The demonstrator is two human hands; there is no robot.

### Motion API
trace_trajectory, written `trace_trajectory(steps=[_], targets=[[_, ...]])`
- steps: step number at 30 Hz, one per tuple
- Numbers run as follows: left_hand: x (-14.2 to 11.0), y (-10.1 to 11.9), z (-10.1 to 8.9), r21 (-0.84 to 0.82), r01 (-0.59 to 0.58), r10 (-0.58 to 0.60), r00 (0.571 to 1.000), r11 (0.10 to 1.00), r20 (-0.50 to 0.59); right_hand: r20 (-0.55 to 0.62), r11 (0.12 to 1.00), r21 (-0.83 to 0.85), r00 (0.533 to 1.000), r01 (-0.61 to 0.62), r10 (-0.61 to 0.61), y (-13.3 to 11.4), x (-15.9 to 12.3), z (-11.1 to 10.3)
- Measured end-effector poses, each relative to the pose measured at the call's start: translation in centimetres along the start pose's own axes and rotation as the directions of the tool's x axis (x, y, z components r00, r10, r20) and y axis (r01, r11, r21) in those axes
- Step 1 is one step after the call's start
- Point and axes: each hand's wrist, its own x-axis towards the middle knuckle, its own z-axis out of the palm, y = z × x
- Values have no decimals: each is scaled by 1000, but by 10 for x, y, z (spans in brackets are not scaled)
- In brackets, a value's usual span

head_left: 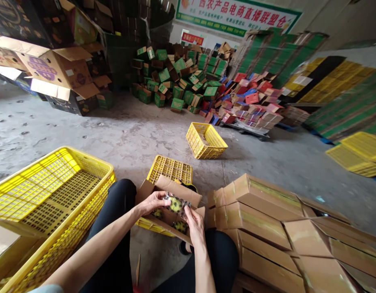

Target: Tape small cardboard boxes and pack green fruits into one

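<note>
A yellow-green package (175, 204) in clear wrapping hangs just above an open cardboard box (179, 188), its ends pinched between thumb and fingers of a person's left hand (155, 202) and right hand (194, 221). The box, holding similar packages (180, 226), sits between the person's dark-clad knees (122, 195), with a yellow lattice crate (169, 167) just beyond it. A larger yellow basket (73, 230) stands on the left, brown cartons (264, 221) lie packed close together on the right, and green boxes (179, 83) are heaped across the concrete floor (127, 126).
</note>
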Motion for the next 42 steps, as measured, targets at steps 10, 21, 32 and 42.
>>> trace_trajectory(steps=[10,21,32,42], targets=[[1,-2,2,31,-71,71,997,997,8,-21,997,-62,999,40,-42,-1,0,0],[2,2,4,87,-109,111,994,990,-23,1,982,182,999,51,-52,-4,-5,13],[0,-5,4,-30,-63,64,997,998,43,84,964,264,996,-2,-21,-1,-5,7],[3,-8,6,-40,-96,100,986,995,131,122,978,210,992,-9,-17,10,-4,14]])
